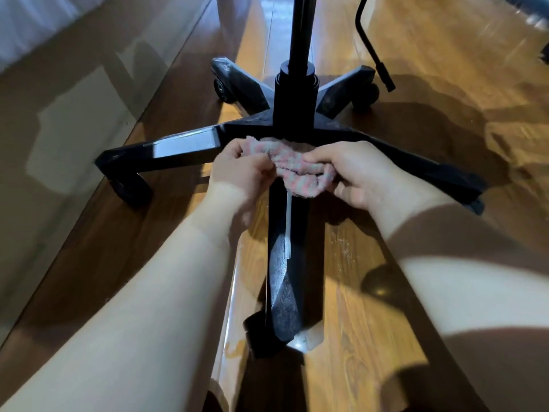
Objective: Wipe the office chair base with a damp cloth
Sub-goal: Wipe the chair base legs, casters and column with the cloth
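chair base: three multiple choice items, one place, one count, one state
1. Where is the cloth? A at the hub, before the column; B at the near leg's tip; C on the far left leg.
2. How many legs has the chair base? A three; B four; C five.
3. Who holds the cloth? A one hand; B both hands; C nobody.
1 A: it bunches right before the column. 2 C: five black legs radiate out. 3 B: left hand and right hand both grip it.
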`<state>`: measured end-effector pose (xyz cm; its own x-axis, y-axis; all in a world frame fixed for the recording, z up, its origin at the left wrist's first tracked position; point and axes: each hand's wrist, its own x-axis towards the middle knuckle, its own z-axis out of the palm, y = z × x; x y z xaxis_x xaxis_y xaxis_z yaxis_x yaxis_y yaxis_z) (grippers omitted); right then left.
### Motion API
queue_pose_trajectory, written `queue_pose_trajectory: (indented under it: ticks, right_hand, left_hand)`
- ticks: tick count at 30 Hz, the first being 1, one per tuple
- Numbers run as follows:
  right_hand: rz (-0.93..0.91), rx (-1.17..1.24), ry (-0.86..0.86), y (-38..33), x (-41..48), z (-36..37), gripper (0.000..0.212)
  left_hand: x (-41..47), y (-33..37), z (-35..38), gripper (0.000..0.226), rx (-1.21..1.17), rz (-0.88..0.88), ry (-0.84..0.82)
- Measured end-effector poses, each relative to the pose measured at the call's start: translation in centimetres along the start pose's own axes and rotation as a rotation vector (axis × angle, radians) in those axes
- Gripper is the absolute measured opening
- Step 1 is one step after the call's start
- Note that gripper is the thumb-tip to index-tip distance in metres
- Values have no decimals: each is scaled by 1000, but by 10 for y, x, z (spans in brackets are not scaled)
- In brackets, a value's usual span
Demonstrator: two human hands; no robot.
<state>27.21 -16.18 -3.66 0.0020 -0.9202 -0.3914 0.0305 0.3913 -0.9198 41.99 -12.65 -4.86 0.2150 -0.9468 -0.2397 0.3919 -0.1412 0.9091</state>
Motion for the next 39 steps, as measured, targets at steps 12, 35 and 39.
queue_pose_trajectory:
  ticks: [12, 35, 39]
  right_hand:
    - [220, 427, 218, 37, 19, -28, 22]
    - [314, 768, 22, 64, 50, -5, 22]
    - [306, 650, -44, 63, 47, 0, 25]
  left_hand:
    - [-4, -14, 6, 46, 491, 159, -41]
    - [-5, -56, -7, 53, 819, 231, -111]
    - [-2, -60, -10, 53, 801, 239, -116]
